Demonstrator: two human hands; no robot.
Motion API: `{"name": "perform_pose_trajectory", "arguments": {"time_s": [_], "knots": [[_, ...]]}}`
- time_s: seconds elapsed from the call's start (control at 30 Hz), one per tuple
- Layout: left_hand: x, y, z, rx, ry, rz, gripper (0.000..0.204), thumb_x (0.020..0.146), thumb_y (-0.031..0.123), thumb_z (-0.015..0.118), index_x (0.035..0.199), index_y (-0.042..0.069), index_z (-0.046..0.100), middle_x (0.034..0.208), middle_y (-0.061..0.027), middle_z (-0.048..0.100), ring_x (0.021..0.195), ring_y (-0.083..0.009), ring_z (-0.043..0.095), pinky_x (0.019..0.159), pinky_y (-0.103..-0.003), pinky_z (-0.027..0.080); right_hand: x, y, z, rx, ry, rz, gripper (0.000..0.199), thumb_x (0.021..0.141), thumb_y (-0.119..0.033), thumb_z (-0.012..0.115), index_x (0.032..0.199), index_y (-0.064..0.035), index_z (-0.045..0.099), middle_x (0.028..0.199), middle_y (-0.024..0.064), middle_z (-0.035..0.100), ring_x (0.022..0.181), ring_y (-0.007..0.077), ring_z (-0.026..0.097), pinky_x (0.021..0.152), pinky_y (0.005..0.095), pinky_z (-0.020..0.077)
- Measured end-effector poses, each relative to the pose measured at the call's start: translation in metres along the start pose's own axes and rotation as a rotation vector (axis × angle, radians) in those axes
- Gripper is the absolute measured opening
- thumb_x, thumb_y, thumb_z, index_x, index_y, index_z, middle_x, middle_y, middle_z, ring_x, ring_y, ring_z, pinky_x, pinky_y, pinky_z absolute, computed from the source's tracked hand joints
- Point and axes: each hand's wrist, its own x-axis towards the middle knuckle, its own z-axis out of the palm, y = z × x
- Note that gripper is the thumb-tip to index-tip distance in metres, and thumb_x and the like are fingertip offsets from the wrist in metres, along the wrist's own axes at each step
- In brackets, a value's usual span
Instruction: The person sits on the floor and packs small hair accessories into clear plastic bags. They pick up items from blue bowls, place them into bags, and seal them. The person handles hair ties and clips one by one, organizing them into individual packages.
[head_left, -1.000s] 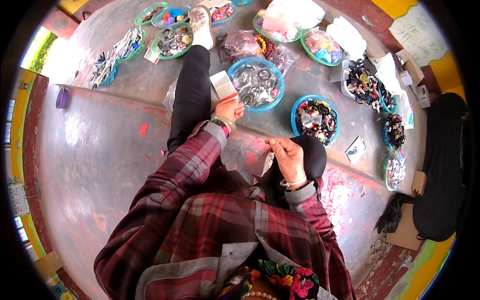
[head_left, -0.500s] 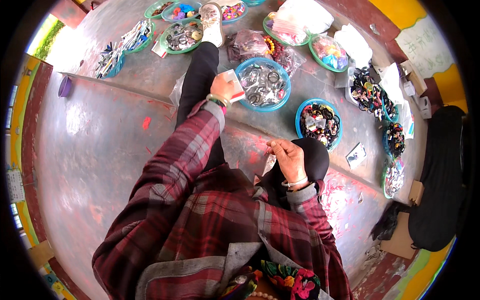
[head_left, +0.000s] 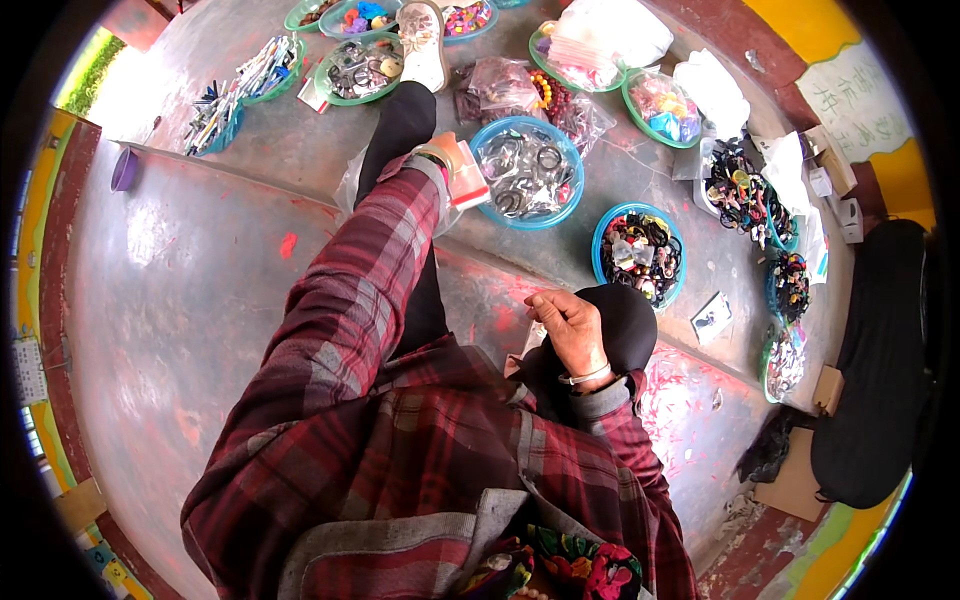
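Observation:
My left arm reaches forward over my outstretched leg. Little of my left hand [head_left: 450,149] shows beyond the bracelet; it appears closed on a white-and-red card [head_left: 468,188], beside the rim of a blue basket [head_left: 481,199] of clear-bagged dark rings. My right hand [head_left: 573,332] hovers by my bent knee, thumb and fingers pinched together. Whatever is between those fingertips is too small to make out. Just beyond that knee stands another blue basket [head_left: 597,254] filled with black hair ties and small packets.
Green and blue baskets of small goods line the far side, including a green basket [head_left: 629,108] of colourful packets. Pens [head_left: 262,72] fill baskets at far left. A purple bowl [head_left: 125,170] sits at left. A black bag [head_left: 872,365] lies at right, and red scraps [head_left: 680,405] litter the floor.
My left hand has turned at the wrist, so less of it shows, and the card has shifted slightly down. My right hand has moved slightly left and down, its fingers still pinched.

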Motion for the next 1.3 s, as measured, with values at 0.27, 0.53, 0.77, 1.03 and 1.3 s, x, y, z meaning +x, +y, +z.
{"name": "perform_pose_trajectory", "arguments": {"time_s": [0.27,0.53,0.77,1.03,1.3], "knots": [[0.029,-0.023,-0.003,0.378,-0.090,0.215,0.031,0.073,0.029,0.060,0.092,0.006,0.067,0.099,-0.0164,0.063,0.100,-0.0284,0.058,0.084,-0.036,0.046,0.003,-0.008,0.001,-0.061,-0.027,-0.015,0.018,0.086,-0.014,0.057,0.086,0.0024,0.065,0.067,0.0053,0.061,0.063,0.0097,0.056,0.058,0.0228,0.0436],[-0.035,-0.014,-0.041,-0.015,-0.122,0.323,0.023,0.071,0.023,0.063,0.086,0.007,0.067,0.076,-0.0119,0.065,0.066,-0.0229,0.062,0.059,-0.033,0.049,0.003,-0.007,0.005,-0.005,-0.013,0.036,0.016,0.084,-0.012,0.059,0.084,0.0033,0.064,0.067,0.0072,0.060,0.062,0.0104,0.055,0.056,0.0250,0.0436],[-0.114,-0.008,-0.074,-0.726,-0.195,0.317,0.019,0.070,0.010,0.068,0.085,0.000,0.063,0.064,-0.0004,0.055,0.046,-0.0062,0.043,0.040,-0.024,0.034,0.006,0.016,0.005,-0.133,0.135,-0.090,0.018,0.082,-0.015,0.062,0.091,0.0010,0.063,0.078,0.0088,0.062,0.069,0.0105,0.057,0.059,0.0254,0.0447],[-0.208,0.037,-0.077,-0.870,-0.499,0.465,0.016,0.075,0.012,0.067,0.085,0.002,0.060,0.059,0.0066,0.046,0.043,-0.0002,0.034,0.038,-0.018,0.022,0.010,0.006,0.006,0.128,0.126,-0.078,0.048,0.078,-0.021,0.069,0.115,0.0019,0.050,0.096,0.0099,0.061,0.086,0.0150,0.059,0.072,0.0252,0.0468],[-0.241,0.055,-0.034,-0.984,-0.093,0.263,0.031,0.083,0.024,0.062,0.106,0.004,0.057,0.079,0.0001,0.058,0.057,-0.0046,0.048,0.047,-0.020,0.035,0.002,0.004,0.003,0.484,0.083,0.206,0.017,0.085,-0.009,0.059,0.095,0.0041,0.060,0.080,0.0047,0.062,0.068,0.0091,0.056,0.065,0.0228,0.0449]]}}
